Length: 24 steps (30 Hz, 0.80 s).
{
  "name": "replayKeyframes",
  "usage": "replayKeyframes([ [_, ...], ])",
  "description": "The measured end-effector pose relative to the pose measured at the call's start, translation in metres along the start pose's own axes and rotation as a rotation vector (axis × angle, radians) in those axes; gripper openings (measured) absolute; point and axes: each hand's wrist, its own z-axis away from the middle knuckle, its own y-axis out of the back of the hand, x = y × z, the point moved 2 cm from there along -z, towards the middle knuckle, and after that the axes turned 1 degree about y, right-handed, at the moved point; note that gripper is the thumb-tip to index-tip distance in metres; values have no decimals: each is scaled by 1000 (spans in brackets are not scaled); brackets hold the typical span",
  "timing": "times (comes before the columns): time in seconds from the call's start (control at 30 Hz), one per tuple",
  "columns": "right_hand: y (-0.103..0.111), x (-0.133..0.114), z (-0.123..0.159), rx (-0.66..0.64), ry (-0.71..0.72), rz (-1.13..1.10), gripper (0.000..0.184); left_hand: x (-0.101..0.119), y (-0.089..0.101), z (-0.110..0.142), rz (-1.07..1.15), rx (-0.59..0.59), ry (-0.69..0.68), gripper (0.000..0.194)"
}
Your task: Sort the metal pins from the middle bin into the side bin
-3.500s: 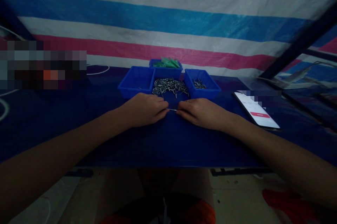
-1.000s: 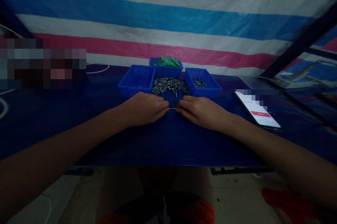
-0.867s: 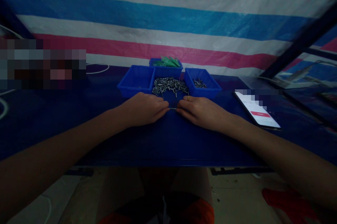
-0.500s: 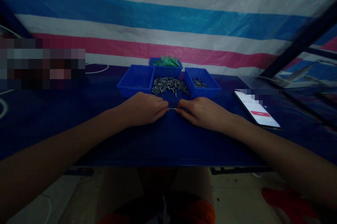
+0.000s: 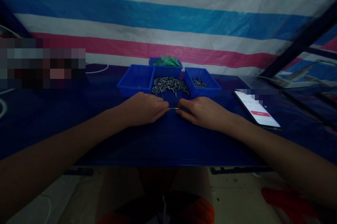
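Observation:
A thin silvery pin with a thicker right end, which looks like a blind rivet [image 5: 173, 108], lies level between my two hands, low over the blue table. My left hand [image 5: 147, 109] pinches its thin left end between thumb and forefinger. At the thicker end is my right hand [image 5: 197, 110], thumb below and forefinger above, with a slightly loose pinch that leaves more of the metal showing. Just beyond the hands is a loose pile of similar rivets [image 5: 170, 85]. The right blue bin [image 5: 206, 92] holds more small metal pieces.
The left blue bin [image 5: 134, 92] has a few tiny pieces on its floor. Behind the pile stands a blue bin [image 5: 168, 72] with green packets [image 5: 168, 61]. A lit phone [image 5: 256, 110] lies at the right. A striped sheet [image 5: 163, 13] hangs behind the table [image 5: 168, 147].
My left hand stays almost still on the rivet. The right thumb and forefinger shift and part a little, so more of the rivet's thicker end shows now.

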Motion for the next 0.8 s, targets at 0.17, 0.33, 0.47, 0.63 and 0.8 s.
replayKeyframes([
  [0.17,-1,3,0,10,-58,-2,26,2,2,-1,12,8,-2,30],
  [0.33,-3,4,0,27,-74,-51,26,1,1,-1,32,-1,10,30],
  [0.47,-3,5,-1,25,-70,-6,22,0,0,0,29,-12,19,31],
  [0.63,-1,5,-2,0,-59,27,14,-1,1,0,17,-15,23,31],
  [0.8,1,4,-1,-35,-10,44,12,0,1,-2,11,-26,24,30],
])
